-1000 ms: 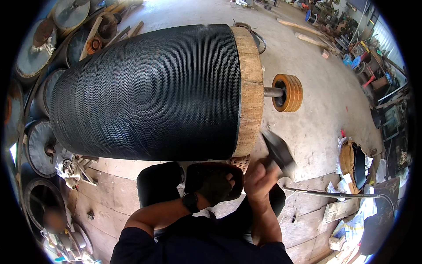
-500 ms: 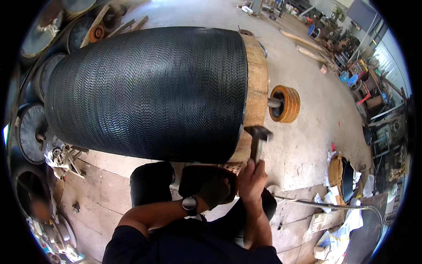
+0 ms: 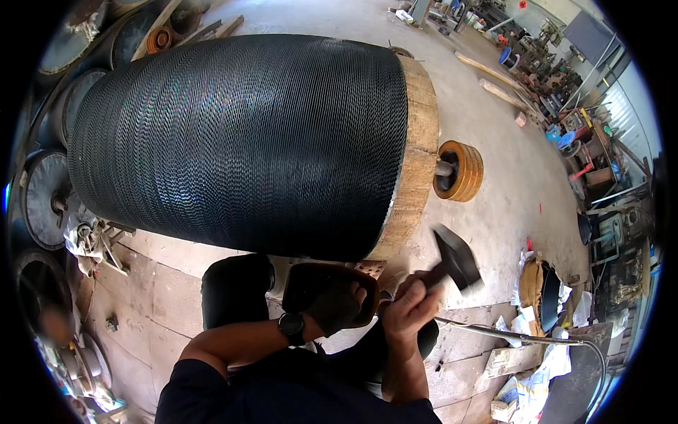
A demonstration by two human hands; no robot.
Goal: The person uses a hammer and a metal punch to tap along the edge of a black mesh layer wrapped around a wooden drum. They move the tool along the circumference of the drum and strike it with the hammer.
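Observation:
My right hand (image 3: pixel 409 307) grips a hammer (image 3: pixel 458 260) by its handle. The dark steel head is raised, apart from the big roller and smeared by motion. Before me lies a large black ridged roller (image 3: pixel 240 148) with a pale wooden end ring (image 3: pixel 422 120). An orange grooved pulley (image 3: pixel 466 172) sits on its shaft. My left hand (image 3: pixel 339 305), in a dark fingerless glove, is closed with curled fingers inside a dark container (image 3: pixel 300 286) between my knees. What those fingers hold is hidden.
More drums (image 3: pixel 48 198) stand along the left, near a bundle of rags (image 3: pixel 88 247). To the right, a hose (image 3: pixel 508 329) crosses the floor by an open carton (image 3: pixel 533 293) and scraps. Timber (image 3: pixel 487 71) and a cluttered workbench (image 3: pixel 600 155) are farther right.
The hammer has come away from the wooden ring, swinging right and towards me, and its head has turned. My left hand stays by the container. The view has shifted slightly.

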